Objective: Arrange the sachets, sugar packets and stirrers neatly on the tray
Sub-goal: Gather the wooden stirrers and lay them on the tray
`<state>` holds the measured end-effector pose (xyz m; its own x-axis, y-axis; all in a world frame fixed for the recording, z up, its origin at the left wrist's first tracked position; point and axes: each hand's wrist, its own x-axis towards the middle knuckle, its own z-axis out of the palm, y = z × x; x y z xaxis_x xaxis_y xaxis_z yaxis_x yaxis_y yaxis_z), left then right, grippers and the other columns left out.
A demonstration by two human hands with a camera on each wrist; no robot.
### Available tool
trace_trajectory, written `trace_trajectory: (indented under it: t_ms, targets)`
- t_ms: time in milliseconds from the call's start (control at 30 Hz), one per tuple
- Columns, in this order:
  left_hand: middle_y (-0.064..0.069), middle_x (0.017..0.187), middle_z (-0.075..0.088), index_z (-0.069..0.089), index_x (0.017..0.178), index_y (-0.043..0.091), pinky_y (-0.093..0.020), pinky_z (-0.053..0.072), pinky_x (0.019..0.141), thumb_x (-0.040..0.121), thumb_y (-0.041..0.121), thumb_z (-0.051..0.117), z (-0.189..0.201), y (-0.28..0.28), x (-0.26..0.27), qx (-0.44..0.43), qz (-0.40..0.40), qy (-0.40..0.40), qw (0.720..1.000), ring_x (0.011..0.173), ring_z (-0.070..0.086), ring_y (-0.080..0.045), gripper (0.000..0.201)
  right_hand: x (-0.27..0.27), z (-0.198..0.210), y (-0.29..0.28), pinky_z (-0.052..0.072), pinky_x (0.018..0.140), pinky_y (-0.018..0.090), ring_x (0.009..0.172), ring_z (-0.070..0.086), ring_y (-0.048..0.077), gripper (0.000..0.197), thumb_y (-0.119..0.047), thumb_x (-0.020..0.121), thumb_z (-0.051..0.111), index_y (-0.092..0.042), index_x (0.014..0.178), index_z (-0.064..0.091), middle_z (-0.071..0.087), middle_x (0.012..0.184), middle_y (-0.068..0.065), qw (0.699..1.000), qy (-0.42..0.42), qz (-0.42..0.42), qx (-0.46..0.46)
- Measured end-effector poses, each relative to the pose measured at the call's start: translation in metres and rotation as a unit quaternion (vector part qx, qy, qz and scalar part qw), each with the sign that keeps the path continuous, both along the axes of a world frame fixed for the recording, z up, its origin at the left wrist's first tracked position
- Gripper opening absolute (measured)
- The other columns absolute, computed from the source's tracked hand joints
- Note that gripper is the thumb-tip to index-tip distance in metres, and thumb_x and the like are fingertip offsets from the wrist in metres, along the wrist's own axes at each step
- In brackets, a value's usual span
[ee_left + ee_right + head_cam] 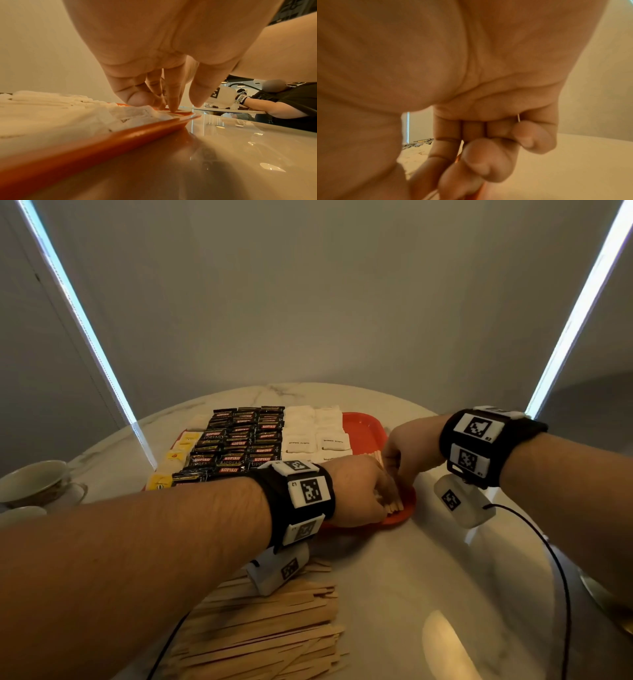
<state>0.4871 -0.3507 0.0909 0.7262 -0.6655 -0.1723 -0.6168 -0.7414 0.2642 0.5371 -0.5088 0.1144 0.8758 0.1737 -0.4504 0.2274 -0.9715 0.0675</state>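
Loose stirrers (274,625) lie nearest you on the table (428,577). Your left hand (359,491) and right hand (404,450) both pinch stirrers at the tray's (363,426) near right corner, right of the sugar packets (318,433) and sachets (239,443).

A café or pantry-like room: a round marble table (394,570) under the hands, teacups (34,481) far to the left hand's side, and beyond the fingers another person (283,105) seated at a second table (228,110).
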Motion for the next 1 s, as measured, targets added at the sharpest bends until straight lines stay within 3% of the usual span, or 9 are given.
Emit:
trace_trajectory:
  t_ms: [133, 233, 300, 400, 500, 700, 833, 933, 1000]
  targets:
    - [0.008, 0.140, 0.062, 0.069, 0.134, 0.029, -0.024, 0.040, 0.095, 0.098, 0.031, 0.063, -0.001, -0.002, 0.001, 0.002, -0.004, -0.006, 1.000, 0.125, 0.057, -0.014, 0.036, 0.001, -0.004, 0.002, 0.044, 0.069, 0.024, 0.079, 0.056, 0.008, 0.007, -0.030, 0.088, 0.074, -0.027, 0.092, 0.070, 0.066, 0.089, -0.007, 0.999, -0.034, -0.001, 0.000]
    - [0.010, 0.138, 0.062, 0.070, 0.132, 0.030, -0.023, 0.040, 0.092, 0.097, 0.031, 0.064, -0.002, 0.003, 0.002, -0.011, 0.020, -0.019, 1.000, 0.123, 0.058, -0.013, 0.036, 0.008, -0.001, 0.002, 0.048, 0.076, 0.028, 0.087, 0.060, 0.011, 0.008, -0.027, 0.092, 0.067, -0.027, 0.099, 0.071, 0.070, 0.102, -0.005, 0.992, -0.106, -0.023, 0.062]
    - [0.010, 0.134, 0.064, 0.071, 0.130, 0.031, -0.023, 0.044, 0.090, 0.096, 0.030, 0.064, -0.002, 0.007, 0.003, -0.016, 0.035, -0.017, 0.999, 0.121, 0.059, -0.013, 0.035, 0.015, 0.001, 0.004, 0.048, 0.087, 0.030, 0.101, 0.060, 0.013, 0.022, -0.023, 0.096, 0.060, -0.028, 0.114, 0.071, 0.068, 0.117, -0.007, 0.987, -0.127, -0.030, 0.091]
    - [0.010, 0.132, 0.064, 0.072, 0.129, 0.030, -0.027, 0.049, 0.095, 0.096, 0.030, 0.064, -0.002, 0.011, 0.005, 0.003, 0.038, -0.010, 0.999, 0.120, 0.059, -0.013, 0.034, 0.023, 0.002, 0.012, 0.043, 0.105, 0.034, 0.127, 0.054, 0.018, 0.039, -0.019, 0.101, 0.051, -0.030, 0.137, 0.062, 0.059, 0.141, -0.006, 0.994, -0.099, -0.014, 0.051]
    - [0.008, 0.132, 0.065, 0.071, 0.130, 0.030, -0.030, 0.052, 0.097, 0.097, 0.031, 0.063, -0.004, 0.012, 0.006, 0.014, 0.038, -0.009, 0.999, 0.119, 0.060, -0.013, 0.034, 0.024, 0.000, 0.020, 0.038, 0.110, 0.035, 0.137, 0.046, 0.017, 0.054, -0.007, 0.098, 0.044, -0.032, 0.144, 0.056, 0.052, 0.150, -0.006, 0.998, -0.060, 0.001, 0.020]
    - [0.007, 0.135, 0.064, 0.070, 0.132, 0.028, -0.028, 0.050, 0.094, 0.098, 0.031, 0.063, -0.005, 0.013, 0.007, 0.010, 0.037, -0.019, 0.999, 0.122, 0.059, -0.014, 0.035, 0.015, -0.001, 0.027, 0.040, 0.109, 0.034, 0.134, 0.048, 0.017, 0.055, -0.005, 0.097, 0.044, -0.030, 0.143, 0.056, 0.054, 0.148, -0.005, 0.998, -0.060, 0.006, 0.035]
    - [0.010, 0.129, 0.066, 0.070, 0.129, 0.030, -0.019, 0.043, 0.070, 0.098, 0.029, 0.063, 0.011, 0.031, -0.009, -0.064, 0.063, -0.022, 0.996, 0.096, 0.059, -0.008, 0.031, 0.005, 0.010, 0.029, 0.045, 0.094, 0.030, 0.120, 0.057, 0.018, 0.041, -0.022, 0.098, 0.056, -0.028, 0.138, 0.060, 0.061, 0.138, -0.003, 0.984, -0.147, -0.019, 0.100]
    - [0.017, 0.118, 0.067, 0.071, 0.120, 0.035, -0.018, 0.047, 0.073, 0.098, 0.031, 0.065, 0.029, 0.068, -0.033, -0.115, 0.099, -0.028, 0.988, 0.089, 0.059, 0.001, 0.024, -0.022, 0.026, 0.046, 0.049, 0.090, 0.031, 0.105, 0.060, 0.012, 0.027, -0.027, 0.097, 0.060, -0.034, 0.122, 0.067, 0.066, 0.123, -0.008, 0.969, -0.185, -0.014, 0.164]
    - [0.017, 0.106, 0.066, 0.071, 0.111, 0.036, -0.021, 0.051, 0.076, 0.097, 0.034, 0.066, 0.034, 0.100, -0.056, -0.124, 0.122, -0.026, 0.985, 0.090, 0.061, 0.000, 0.015, -0.052, 0.034, 0.066, 0.051, 0.091, 0.031, 0.097, 0.059, 0.005, 0.017, -0.035, 0.096, 0.063, -0.038, 0.112, 0.067, 0.067, 0.112, -0.013, 0.971, -0.155, 0.037, 0.179]
